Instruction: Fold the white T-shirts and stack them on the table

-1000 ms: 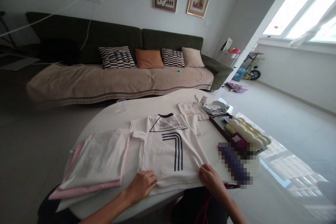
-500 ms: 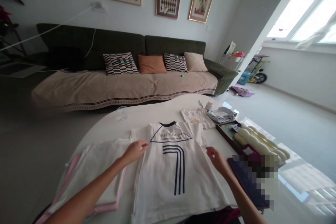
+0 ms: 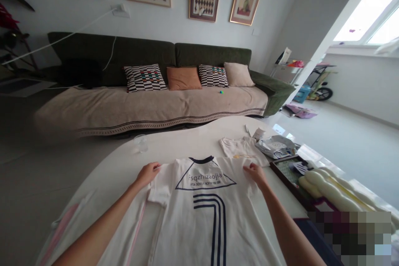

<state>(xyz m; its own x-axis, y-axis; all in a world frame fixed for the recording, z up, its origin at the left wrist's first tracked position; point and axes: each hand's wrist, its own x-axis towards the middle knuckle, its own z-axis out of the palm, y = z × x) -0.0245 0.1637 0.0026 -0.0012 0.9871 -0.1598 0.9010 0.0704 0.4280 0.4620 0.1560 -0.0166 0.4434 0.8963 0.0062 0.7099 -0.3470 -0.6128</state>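
1. While the left hand [image 3: 149,174] pinches the top edge of one sleeve and the right hand [image 3: 255,175] pinches the shirt [image 3: 187,224] near the other shoulder, uneven pulling could skew the neckline; one hand tugging harder would be the cause.

2. The shirt is spread on the bench [image 3: 121,164], lettering and striped 7 facing up, between the arms and running out of view at the bottom. Its hem is hidden, so a crease there might go unnoticed.

3. Left of it is a white and pink pile [image 3: 128,230], with the left forearm across it. A low sweep of that arm could drag the top layer askew.

4. Just past the right hand lies a small shirt [image 3: 232,146]; a forward push could ruck it up.

5. Farther right are a tray [image 3: 289,183] and a silvery bag [image 3: 276,145]. A wide right elbow might knock the tray.

6. Toward the far left edge sits a clear cup [image 3: 141,143], easily overlooked; a flicked sleeve could tip it.
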